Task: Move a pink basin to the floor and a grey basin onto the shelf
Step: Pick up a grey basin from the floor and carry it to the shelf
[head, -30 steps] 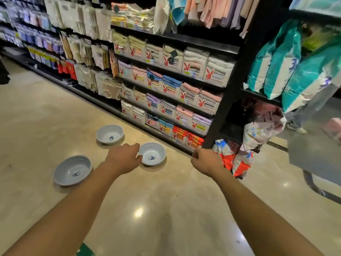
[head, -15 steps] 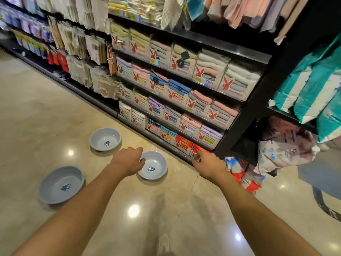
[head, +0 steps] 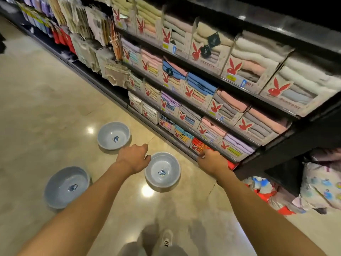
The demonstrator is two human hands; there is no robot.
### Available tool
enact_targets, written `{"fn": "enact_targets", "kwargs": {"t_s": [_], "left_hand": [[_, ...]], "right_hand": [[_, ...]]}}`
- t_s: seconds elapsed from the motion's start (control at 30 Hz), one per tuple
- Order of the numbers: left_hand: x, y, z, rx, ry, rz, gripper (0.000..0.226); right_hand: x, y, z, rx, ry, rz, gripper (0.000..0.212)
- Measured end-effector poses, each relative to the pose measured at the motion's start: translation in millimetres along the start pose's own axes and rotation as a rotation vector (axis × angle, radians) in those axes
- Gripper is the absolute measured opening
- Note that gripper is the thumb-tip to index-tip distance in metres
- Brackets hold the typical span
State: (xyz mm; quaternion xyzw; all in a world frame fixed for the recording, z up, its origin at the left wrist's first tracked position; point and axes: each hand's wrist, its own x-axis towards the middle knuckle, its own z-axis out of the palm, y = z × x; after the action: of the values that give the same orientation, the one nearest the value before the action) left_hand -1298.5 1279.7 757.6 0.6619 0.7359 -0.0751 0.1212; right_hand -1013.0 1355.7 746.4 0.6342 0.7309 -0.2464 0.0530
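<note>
Polished shop floor (head: 55,108) carries three grey basins (head: 162,171) beside the towel shelf (head: 212,111). Left hand (head: 133,157) and right hand (head: 212,160) hover above the floor, fingers curled, holding nothing.

fingers of both hands curled out of sight, basin stickers unreadable
</note>
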Motion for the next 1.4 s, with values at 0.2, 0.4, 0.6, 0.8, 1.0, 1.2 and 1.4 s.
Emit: {"fn": "enact_targets", "kwargs": {"t_s": [0.2, 0.4, 0.6, 0.8, 1.0, 1.2, 1.4], "left_hand": [[89, -32, 46, -0.02, -0.156, -0.018, 0.04], [189, -51, 118, -0.019, -0.225, 0.01, 0.043], [269, -64, 272, 0.072, -0.198, 0.067, 0.045], [353, -98, 465, 0.042, -0.121, -0.017, 0.055], [397, -125, 617, 0.048, -0.089, -0.147, 0.076], [410, -130, 685, -0.011, -0.103, -0.168, 0.063], [396, -119, 678, -0.32, -0.183, -0.209, 0.038]], "right_hand": [[93, -3, 18, 0.042, -0.076, 0.091, 0.022], [181, 4, 78, 0.038, -0.098, 0.138, 0.017], [280, 60, 205, 0.004, -0.165, 0.171, 0.025], [395, 146, 379, -0.094, -0.2, 0.174, 0.043], [469, 210, 520, -0.149, -0.081, 0.203, 0.065], [488, 228, 597, -0.106, -0.034, 0.129, 0.052], [477, 213, 584, 0.014, -0.021, 0.111, 0.049]]}}
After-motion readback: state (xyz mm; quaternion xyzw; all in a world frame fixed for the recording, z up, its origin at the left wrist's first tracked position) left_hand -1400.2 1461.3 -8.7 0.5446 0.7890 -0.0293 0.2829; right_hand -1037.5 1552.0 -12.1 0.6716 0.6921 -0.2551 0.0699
